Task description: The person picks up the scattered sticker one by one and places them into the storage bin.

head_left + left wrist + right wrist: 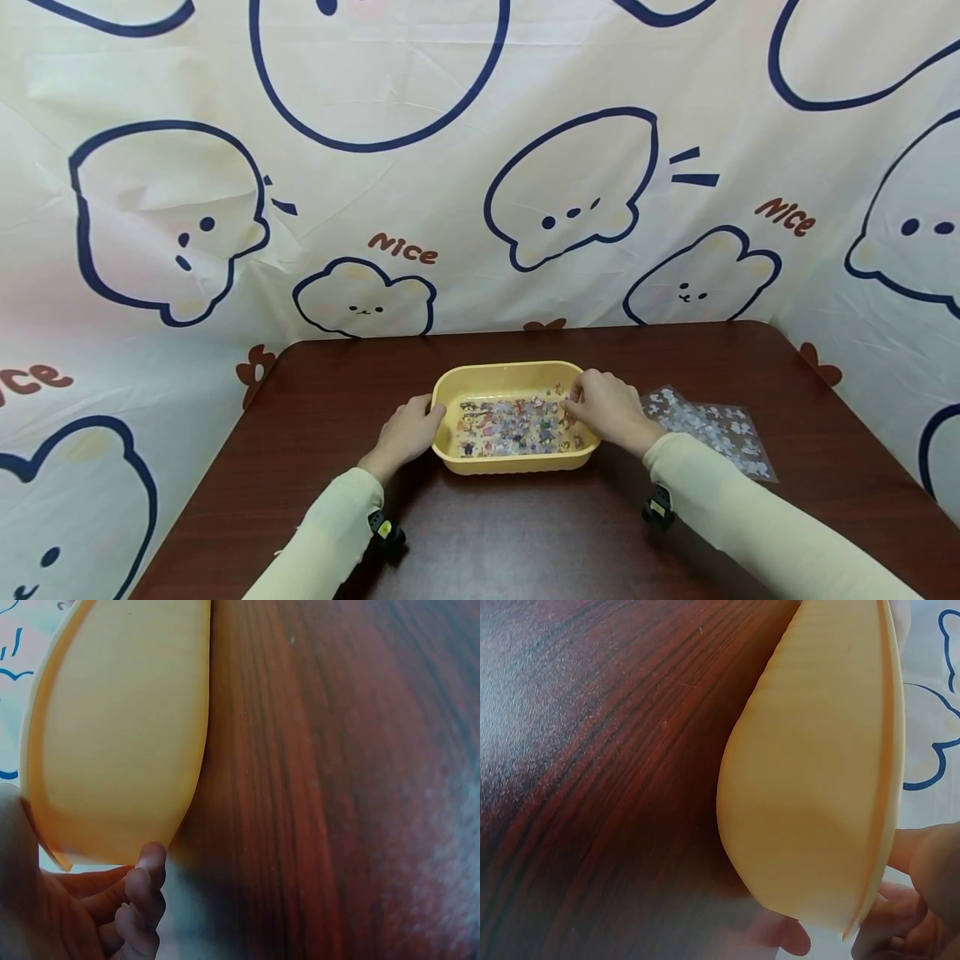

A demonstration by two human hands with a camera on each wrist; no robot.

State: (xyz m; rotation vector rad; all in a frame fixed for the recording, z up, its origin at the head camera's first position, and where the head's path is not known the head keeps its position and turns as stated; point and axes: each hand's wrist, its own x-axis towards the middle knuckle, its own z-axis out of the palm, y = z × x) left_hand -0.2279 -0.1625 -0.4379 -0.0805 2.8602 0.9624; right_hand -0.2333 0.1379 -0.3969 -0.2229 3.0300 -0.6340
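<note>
A yellow plastic tray [513, 466] with raised sides sits on the dark wooden table in the head view. Many small colourful pieces [517, 427], which look like jigsaw puzzle pieces, lie spread over its bottom. At the tray's left end my left hand [408, 432] grips the rim, thumb on top and fingers against the outer wall [124, 735]. My right hand [611, 408] holds the right end, its thumb over the rim and fingers bent below it outside, beside the wall [810, 787]. The wrist views do not show the tray's inside.
Two clear plastic bags [738, 433] of pale pieces lie overlapping to the right of the tray, close to my right forearm. Behind the brown table [510, 542] and along its sides hangs a cream cloth [465, 192] with cartoon drawings.
</note>
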